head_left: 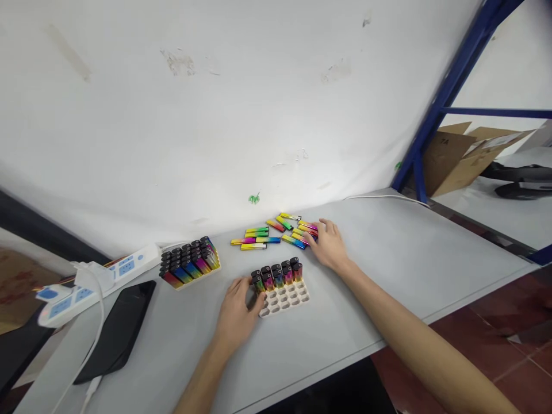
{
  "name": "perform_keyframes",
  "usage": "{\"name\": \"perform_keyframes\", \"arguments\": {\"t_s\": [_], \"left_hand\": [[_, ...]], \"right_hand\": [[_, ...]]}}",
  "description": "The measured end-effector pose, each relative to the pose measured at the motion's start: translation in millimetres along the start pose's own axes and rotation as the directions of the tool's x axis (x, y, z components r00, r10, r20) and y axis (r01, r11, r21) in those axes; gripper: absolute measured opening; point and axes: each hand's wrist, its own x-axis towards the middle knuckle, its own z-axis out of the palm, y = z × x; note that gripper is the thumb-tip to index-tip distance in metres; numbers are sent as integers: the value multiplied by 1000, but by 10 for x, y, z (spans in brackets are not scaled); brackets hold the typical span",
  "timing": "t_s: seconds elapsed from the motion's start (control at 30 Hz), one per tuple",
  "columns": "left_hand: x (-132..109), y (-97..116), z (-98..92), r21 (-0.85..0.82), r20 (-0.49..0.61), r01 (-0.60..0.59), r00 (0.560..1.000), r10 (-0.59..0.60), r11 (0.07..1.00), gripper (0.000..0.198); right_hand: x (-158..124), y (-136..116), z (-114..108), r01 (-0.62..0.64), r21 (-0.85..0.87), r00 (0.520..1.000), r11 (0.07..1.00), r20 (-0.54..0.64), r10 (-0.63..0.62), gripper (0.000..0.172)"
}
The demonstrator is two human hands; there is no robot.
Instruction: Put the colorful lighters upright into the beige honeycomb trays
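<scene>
A white tray [284,300] with rows of holes stands before me. Its back rows hold several upright lighters [278,275] with black tops, while the front holes are bare. My left hand [238,313] grips the tray's left end, thumb at the front corner and fingers by the back-left lighter. Over the right side of a loose pile, my right hand [328,244] reaches with thumb and fingers apart, touching rainbow-coloured lighters [297,236] that lie flat. Whether one is pinched is hidden. More loose lighters [256,240] lie left of that pile.
A second tray [198,280], packed with upright lighters, stands to the left. Beyond it are a white power strip [103,284] with plugs and a black phone [118,328] on a cable. A wall [259,115] bounds the back; a blue metal frame [420,144] and cardboard box [463,155] are right.
</scene>
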Motion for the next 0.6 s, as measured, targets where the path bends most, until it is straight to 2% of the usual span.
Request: {"name": "perform_keyframes", "arguments": {"t_s": [0.07,0.13,0.3,0.37,0.47,0.53,0.6], "left_hand": [[-5,-4,4,7,-3,-6,1000,6,1000,20],[-8,-3,5,15,-7,-9,1000,10,1000,20],[-14,27,-14,21,-8,-10,1000,10,1000,18],[-17,41,-24,21,-9,-8,1000,8,1000,18],[-22,50,-32,21,-15,-7,1000,7,1000,17],[-26,53,-32,22,-13,-14,1000,15,1000,17],[-29,57,-34,23,-12,-11,1000,11,1000,18]], "right_hand": [[-34,51,-74,54,38,997,998,-61,-52,48],[-71,70,-118,134,64,989,989,-72,-129,40],[-135,-19,-93,305,32,951,952,47,-306,36],[-150,-68,-73,325,-5,943,946,85,-323,37],[-175,-110,-62,323,-65,943,944,108,-315,29],[-184,-106,-57,315,-82,947,946,96,-307,24],[-180,-81,-45,306,-28,951,952,50,-304,22]]}}
